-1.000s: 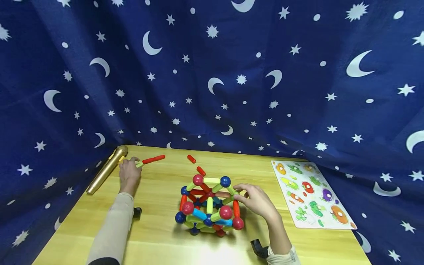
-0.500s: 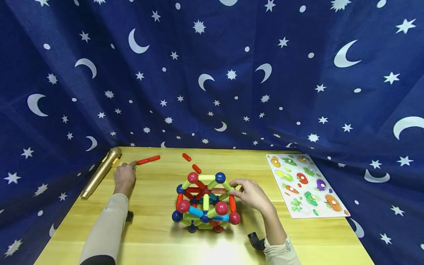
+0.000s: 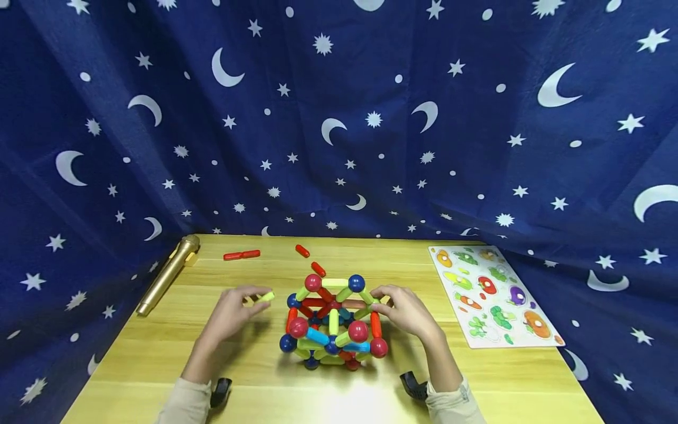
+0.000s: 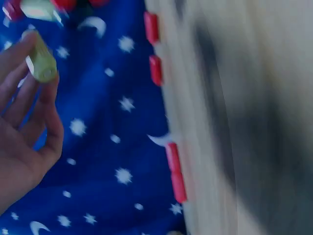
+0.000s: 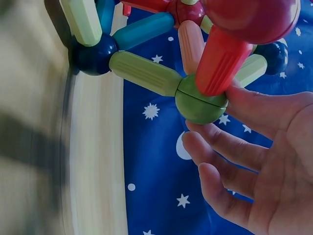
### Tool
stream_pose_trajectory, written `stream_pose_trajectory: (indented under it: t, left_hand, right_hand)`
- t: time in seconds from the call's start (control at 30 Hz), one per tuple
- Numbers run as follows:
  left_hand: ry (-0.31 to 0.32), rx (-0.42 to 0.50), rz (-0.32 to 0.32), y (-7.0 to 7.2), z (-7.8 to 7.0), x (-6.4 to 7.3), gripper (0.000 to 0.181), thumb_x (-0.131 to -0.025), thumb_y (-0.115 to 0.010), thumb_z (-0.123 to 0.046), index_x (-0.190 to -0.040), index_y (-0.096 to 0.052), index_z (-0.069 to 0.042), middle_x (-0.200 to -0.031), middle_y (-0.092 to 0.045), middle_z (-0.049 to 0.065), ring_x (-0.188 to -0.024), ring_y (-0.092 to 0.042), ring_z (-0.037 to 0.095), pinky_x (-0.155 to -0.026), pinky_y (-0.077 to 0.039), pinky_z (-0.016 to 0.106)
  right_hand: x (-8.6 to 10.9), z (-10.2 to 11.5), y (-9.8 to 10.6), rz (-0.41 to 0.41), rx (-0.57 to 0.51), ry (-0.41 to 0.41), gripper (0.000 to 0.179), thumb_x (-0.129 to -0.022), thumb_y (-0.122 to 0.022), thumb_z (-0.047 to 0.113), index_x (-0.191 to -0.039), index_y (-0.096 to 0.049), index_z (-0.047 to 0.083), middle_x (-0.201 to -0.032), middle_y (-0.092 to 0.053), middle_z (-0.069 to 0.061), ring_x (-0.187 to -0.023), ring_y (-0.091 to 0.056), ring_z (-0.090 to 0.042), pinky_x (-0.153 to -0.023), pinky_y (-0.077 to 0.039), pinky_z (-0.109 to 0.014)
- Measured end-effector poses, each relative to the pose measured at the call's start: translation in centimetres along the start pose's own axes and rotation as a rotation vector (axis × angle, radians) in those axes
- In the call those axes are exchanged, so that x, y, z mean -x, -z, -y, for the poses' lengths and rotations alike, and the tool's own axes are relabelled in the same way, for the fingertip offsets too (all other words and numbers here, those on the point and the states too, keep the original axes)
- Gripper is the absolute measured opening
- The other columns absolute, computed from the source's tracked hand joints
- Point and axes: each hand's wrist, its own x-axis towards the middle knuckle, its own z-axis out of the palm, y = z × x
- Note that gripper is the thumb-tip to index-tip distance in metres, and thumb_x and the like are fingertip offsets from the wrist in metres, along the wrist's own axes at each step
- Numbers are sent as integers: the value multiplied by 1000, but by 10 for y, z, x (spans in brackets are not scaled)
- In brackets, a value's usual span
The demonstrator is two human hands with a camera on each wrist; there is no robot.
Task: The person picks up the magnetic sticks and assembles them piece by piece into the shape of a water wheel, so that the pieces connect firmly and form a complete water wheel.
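Observation:
My left hand (image 3: 230, 313) pinches a yellow-green magnetic stick (image 3: 266, 297) between thumb and fingertips, just left of a ball-and-stick structure. In the left wrist view that stick (image 4: 44, 62) points its blunt end toward the camera. The magnetic structure (image 3: 333, 321) stands on the table, built of red and blue balls joined by green, red and light blue sticks. On its right side my right hand (image 3: 409, 311) grips a green ball (image 5: 199, 104) with thumb and fingertips, the other fingers loosely bent. Green, red and orange-pink sticks meet at this ball.
Two red sticks (image 3: 241, 255) lie end to end at the back left. Two more red sticks (image 3: 318, 270) lie behind the structure. A gold microphone (image 3: 168, 275) rests along the left edge, and a vegetable puzzle board (image 3: 495, 297) lies at right. A starry blue curtain (image 3: 339, 165) hangs behind.
My left hand has drawn the yellow-green stick away from the red sticks at the back left and carried it right and nearer, beside the structure. My right hand keeps its grip.

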Motion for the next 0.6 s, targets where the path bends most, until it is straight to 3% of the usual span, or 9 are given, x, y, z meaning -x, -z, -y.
stream_pose_trajectory:
  t: [0.1,0.23,0.4,0.6]
  left_hand:
    - [-53,69,73,-6,-25,21,25,-82,-78,-26,-106,-75,-19,-104,-75,-4,-95,-68,15,-79,-54,35]
    - [-61,107,112,-11,-39,38,24,-80,-78,-31,-104,-75,-27,-104,-73,-13,-98,-65,9,-82,-53,33]
    - [-80,139,135,-9,-45,43,25,-80,-78,-33,-104,-73,-32,-104,-71,-16,-97,-65,7,-86,-53,34]
    - [-86,140,146,-7,-50,39,27,-80,-77,-34,-106,-72,-31,-106,-72,-17,-99,-66,6,-86,-53,33]
  right_hand:
    - [1,1,-2,-19,14,-1,24,-88,-72,25,-110,-71,16,-107,-72,1,-80,-61,-8,-68,-48,-24]
    - [3,2,-4,-43,32,7,23,-87,-72,24,-109,-71,16,-107,-72,1,-79,-61,-8,-68,-48,-25]
    - [3,1,-5,-55,55,11,23,-87,-72,23,-109,-71,16,-110,-72,0,-83,-62,-10,-71,-49,-28]
    - [3,4,-4,-58,66,-4,24,-87,-73,22,-109,-71,16,-109,-72,0,-84,-63,-11,-73,-50,-31]
